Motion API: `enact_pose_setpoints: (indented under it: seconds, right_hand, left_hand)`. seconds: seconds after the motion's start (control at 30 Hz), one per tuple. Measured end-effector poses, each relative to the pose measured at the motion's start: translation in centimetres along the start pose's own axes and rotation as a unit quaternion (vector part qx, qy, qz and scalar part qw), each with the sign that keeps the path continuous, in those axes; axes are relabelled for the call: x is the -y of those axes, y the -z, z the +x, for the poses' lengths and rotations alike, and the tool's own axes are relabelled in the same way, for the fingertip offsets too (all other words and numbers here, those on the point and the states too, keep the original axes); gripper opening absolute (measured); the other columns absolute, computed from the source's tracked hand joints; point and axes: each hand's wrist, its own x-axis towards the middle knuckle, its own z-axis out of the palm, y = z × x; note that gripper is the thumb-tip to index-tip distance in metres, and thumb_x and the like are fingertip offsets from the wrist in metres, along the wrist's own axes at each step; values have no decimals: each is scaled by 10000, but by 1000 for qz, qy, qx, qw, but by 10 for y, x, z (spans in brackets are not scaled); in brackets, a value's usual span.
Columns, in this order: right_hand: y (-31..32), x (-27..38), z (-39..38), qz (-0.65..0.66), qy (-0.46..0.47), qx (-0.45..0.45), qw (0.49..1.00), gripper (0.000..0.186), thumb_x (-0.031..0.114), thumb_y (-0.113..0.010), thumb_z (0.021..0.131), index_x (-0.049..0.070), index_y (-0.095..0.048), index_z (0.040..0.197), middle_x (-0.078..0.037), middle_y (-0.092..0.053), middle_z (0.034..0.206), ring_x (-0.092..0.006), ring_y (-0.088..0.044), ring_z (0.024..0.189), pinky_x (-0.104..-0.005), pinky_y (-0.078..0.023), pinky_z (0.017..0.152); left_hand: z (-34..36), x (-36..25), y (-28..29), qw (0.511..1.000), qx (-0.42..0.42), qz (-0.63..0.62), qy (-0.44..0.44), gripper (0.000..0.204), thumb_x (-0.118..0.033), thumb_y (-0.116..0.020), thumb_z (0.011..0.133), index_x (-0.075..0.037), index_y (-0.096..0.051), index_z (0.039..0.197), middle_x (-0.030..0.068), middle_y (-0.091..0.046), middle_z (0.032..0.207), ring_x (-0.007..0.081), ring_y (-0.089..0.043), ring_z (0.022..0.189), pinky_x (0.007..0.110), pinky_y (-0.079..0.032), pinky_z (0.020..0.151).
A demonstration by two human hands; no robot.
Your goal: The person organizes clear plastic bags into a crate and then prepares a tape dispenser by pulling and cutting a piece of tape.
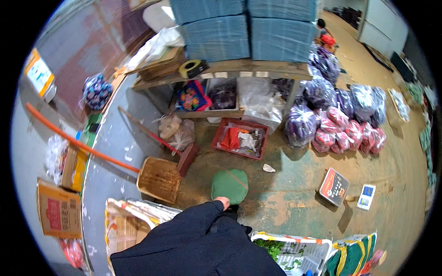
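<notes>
My left hand reaches forward from a dark sleeve. Its fingers look curled over the near edge of a round green stool, though their undersides are hidden. A dark stripe crosses the stool's seat. My right hand is out of view, and the dark jacket covers much of the lower middle. Close to my right, leafy greens lie in a white plastic basket.
Beyond the stool are a red crate, a broom and a brown basket. A wooden bench carries blue boxes. Filled bags, a scale and its display stand rightward. A grey partition runs along the left.
</notes>
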Motion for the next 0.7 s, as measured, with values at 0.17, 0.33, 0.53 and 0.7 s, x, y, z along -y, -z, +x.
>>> enact_pose_setpoints:
  seconds: [0.17,0.33,0.53,0.7]
  right_hand:
    - [-66,61,101,224,71,129,963,496,130,-571,781,66,-354,1222,-137,-577,795,-252,-576,501,-391,-482,439]
    - [-162,123,35,-263,384,212,859,251,315,-486,831,144,-607,969,-149,-580,985,-340,-534,891,-418,-447,754]
    - [-234,218,-57,-202,218,333,895,345,414,-452,834,135,-607,962,-140,-613,890,-270,-577,815,-427,-444,729]
    - [-262,230,-44,-150,188,364,900,395,435,-410,854,110,-598,978,-97,-628,829,-206,-595,755,-388,-450,691]
  left_hand:
    - [-52,65,1,984,-102,-81,124,170,-263,-552,704,-108,-619,725,137,-611,698,306,-598,681,400,-476,629]
    - [-84,129,-25,913,-262,-217,227,118,-202,-550,707,-110,-615,672,119,-600,658,291,-588,635,379,-467,591]
    - [-70,185,8,907,-274,-215,234,156,-166,-537,733,-75,-565,610,109,-603,683,248,-559,647,354,-450,626]
    - [-39,202,102,894,-261,-265,250,403,-337,-447,848,3,-612,709,180,-625,794,328,-594,798,421,-452,738]
